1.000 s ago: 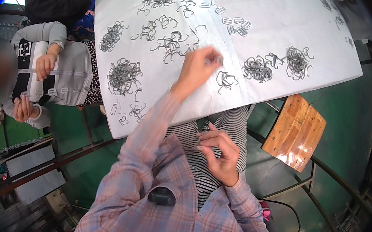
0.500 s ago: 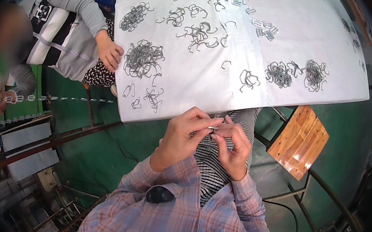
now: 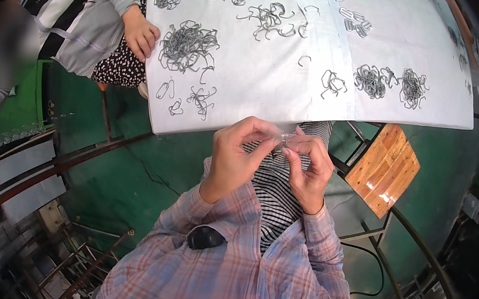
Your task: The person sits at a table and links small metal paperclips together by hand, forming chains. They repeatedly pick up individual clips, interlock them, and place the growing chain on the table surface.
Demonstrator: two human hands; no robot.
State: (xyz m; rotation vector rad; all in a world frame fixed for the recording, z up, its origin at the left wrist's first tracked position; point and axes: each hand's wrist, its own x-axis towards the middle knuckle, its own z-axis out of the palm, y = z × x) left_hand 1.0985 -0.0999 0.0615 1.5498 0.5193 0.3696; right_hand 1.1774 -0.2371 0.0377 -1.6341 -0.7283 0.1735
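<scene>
Just off the table's near edge, above my lap, my left hand and my right hand meet fingertip to fingertip. Both are closed in a pinch on a small shiny metal piece. Fingers and blur cover most of it, so its exact shape is unclear. On the white-covered table beyond lie bent wire hooks. A loose cluster of hooks is nearest to my right hand, and another small cluster lies beyond my left.
Larger hook piles lie at the left and right. Metal slide buckles sit farther back. A co-worker's hand rests at the table's left edge. A wooden stool stands at the right.
My view has shifted, so the table appears higher in the picture. My hands still pinch the metal piece together, with the fingers slightly rearranged. At far left, another person's arm has moved.
</scene>
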